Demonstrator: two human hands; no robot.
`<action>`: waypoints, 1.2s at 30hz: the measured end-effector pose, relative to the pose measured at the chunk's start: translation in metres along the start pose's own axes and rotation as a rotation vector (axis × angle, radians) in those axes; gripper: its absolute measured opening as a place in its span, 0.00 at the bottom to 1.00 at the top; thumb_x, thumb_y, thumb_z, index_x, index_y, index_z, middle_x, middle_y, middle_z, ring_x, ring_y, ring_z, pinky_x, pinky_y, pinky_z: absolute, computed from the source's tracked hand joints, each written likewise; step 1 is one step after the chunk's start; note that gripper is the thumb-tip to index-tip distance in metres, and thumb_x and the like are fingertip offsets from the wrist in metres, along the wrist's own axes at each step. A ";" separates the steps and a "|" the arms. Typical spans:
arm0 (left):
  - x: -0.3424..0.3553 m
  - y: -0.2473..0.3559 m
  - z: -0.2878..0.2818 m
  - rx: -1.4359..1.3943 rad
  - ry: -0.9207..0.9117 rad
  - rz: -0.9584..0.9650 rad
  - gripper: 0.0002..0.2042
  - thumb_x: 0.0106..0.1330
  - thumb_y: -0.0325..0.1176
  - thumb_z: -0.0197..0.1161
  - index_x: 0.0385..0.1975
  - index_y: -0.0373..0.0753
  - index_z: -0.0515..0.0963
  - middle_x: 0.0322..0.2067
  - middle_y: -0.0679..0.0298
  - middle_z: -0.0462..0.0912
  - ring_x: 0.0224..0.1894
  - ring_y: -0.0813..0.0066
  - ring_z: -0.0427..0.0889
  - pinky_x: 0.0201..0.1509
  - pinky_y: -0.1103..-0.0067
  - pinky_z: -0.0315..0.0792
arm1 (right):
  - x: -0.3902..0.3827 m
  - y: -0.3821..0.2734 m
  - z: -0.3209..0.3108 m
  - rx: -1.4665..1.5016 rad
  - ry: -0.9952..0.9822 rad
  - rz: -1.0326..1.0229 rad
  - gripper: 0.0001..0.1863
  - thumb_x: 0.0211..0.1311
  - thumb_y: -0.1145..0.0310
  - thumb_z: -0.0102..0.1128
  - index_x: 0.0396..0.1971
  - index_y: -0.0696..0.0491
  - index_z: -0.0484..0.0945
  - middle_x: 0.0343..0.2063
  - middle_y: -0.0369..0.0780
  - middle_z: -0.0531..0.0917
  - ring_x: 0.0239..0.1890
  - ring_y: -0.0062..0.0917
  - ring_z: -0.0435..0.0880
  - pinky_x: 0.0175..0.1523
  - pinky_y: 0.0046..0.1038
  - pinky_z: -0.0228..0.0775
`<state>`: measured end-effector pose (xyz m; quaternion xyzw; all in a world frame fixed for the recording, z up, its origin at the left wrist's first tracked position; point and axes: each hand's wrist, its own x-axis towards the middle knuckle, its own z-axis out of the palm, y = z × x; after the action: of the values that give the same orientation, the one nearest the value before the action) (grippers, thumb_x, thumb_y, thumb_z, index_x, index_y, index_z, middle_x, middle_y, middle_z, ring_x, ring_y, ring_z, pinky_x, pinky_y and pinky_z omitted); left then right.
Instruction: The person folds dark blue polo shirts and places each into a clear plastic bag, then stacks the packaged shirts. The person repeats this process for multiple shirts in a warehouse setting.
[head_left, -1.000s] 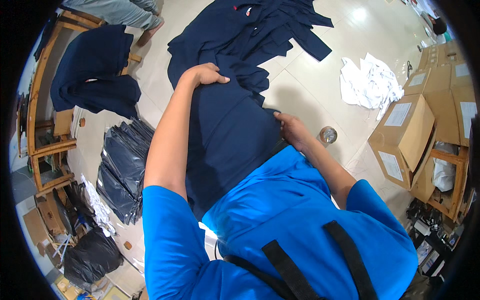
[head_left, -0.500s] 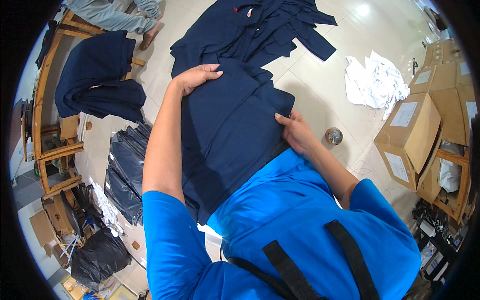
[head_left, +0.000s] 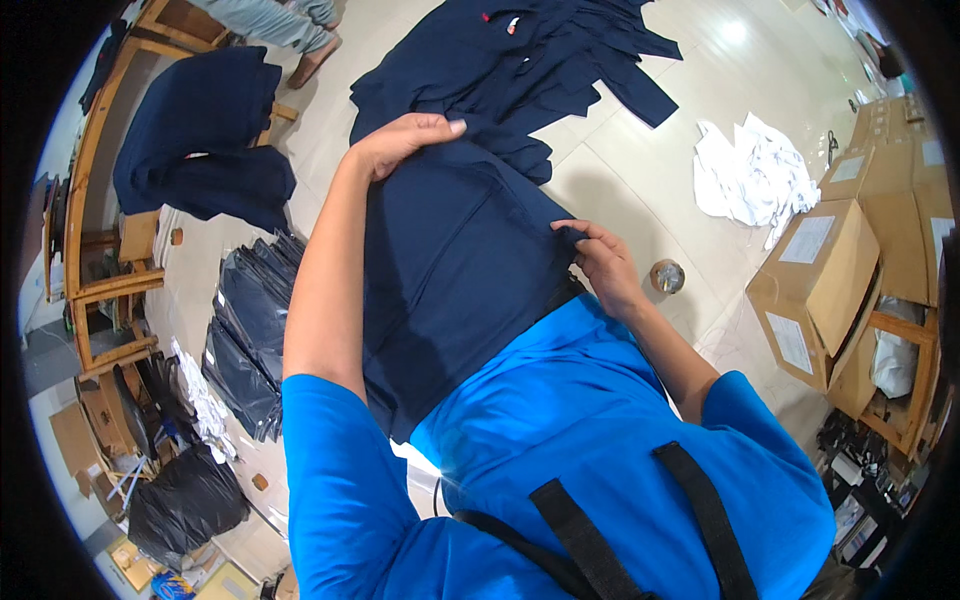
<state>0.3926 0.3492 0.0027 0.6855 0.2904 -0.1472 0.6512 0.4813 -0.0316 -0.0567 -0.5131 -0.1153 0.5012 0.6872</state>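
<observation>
A navy garment (head_left: 450,270) lies spread over my lap and reaches up against my blue shirt. My left hand (head_left: 398,145) grips its upper edge, thumb stretched over the cloth. My right hand (head_left: 602,258) pinches the garment's right corner, which is folded up between the fingers. Beyond it a loose heap of navy garments (head_left: 450,50) lies on the tiled floor (head_left: 700,290). Left of my left arm is a stack of navy garments in plastic bags (head_left: 245,310).
Navy clothing (head_left: 185,120) hangs over a wooden frame (head_left: 115,285) at left, near another person's bare foot (head_left: 312,60). A black bag (head_left: 185,505) sits lower left. At right are white cloth (head_left: 750,175), scissors (head_left: 830,145), cardboard boxes (head_left: 815,275) and a small round object (head_left: 667,275).
My left hand has risen slightly with the cloth's upper edge. My right hand has shifted up and now has the corner lifted and folded in its fingers.
</observation>
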 end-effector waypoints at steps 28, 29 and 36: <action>-0.128 0.173 -0.097 0.434 0.306 0.941 0.04 0.72 0.25 0.70 0.43 0.35 0.84 0.37 0.71 0.86 0.41 0.83 0.81 0.48 0.81 0.75 | 0.055 -0.218 0.093 -0.648 0.179 -0.937 0.21 0.64 0.79 0.75 0.56 0.63 0.81 0.36 0.36 0.85 0.36 0.15 0.84 0.45 0.17 0.76; -0.154 0.156 -0.088 0.533 0.375 0.888 0.04 0.72 0.24 0.70 0.43 0.35 0.84 0.37 0.71 0.86 0.41 0.83 0.81 0.48 0.81 0.75 | 0.041 -0.203 0.100 -0.625 0.119 -0.933 0.19 0.63 0.80 0.75 0.52 0.62 0.82 0.35 0.36 0.85 0.36 0.16 0.83 0.45 0.18 0.75; -0.309 -0.079 0.001 0.905 0.840 0.571 0.19 0.61 0.15 0.63 0.52 0.37 0.82 0.43 0.59 0.87 0.50 0.56 0.87 0.58 0.69 0.80 | -0.030 -0.083 0.179 -0.744 -0.882 -1.122 0.23 0.41 0.82 0.69 0.44 0.55 0.88 0.36 0.42 0.86 0.42 0.39 0.85 0.49 0.38 0.78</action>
<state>0.1032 0.2827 0.1180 0.9393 0.2358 0.2021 0.1456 0.3938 0.0519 0.1025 -0.3287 -0.7762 0.1667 0.5117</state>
